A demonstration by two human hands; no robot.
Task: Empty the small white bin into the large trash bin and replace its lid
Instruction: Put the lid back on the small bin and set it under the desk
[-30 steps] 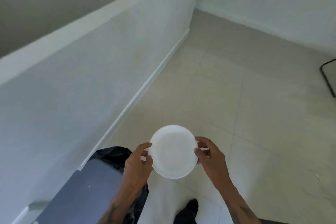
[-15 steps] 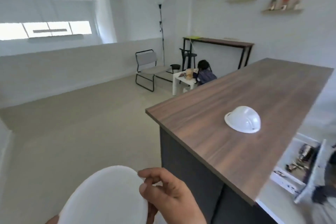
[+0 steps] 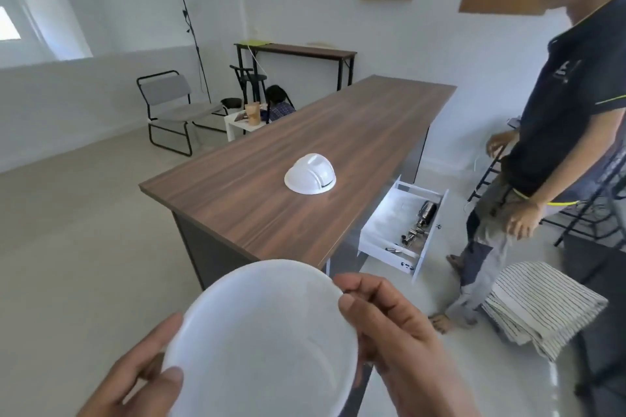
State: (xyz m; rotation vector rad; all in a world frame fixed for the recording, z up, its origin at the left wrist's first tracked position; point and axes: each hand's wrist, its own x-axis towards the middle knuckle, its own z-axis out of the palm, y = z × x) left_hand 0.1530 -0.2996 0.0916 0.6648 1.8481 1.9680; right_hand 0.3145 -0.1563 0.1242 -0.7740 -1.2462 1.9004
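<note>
I hold the small white bin [image 3: 261,345] upright in front of me with its open mouth toward the camera, and nothing shows inside it. My left hand [image 3: 135,379] grips its lower left rim and my right hand [image 3: 396,332] grips its right rim. The bin's white domed lid [image 3: 310,174] lies on the long wooden table [image 3: 237,213], about an arm's length ahead. The large trash bin is out of view.
An open white drawer [image 3: 399,230] with metal tools juts from the table's right side. A person [image 3: 555,132] stands at the right beside a striped folded cloth [image 3: 542,305]. A grey chair [image 3: 169,108] and a side table stand at the back.
The view has swung from the floor by the wall and the dark trash bin to the room with the table. The small bin now shows its open inside rather than its bottom.
</note>
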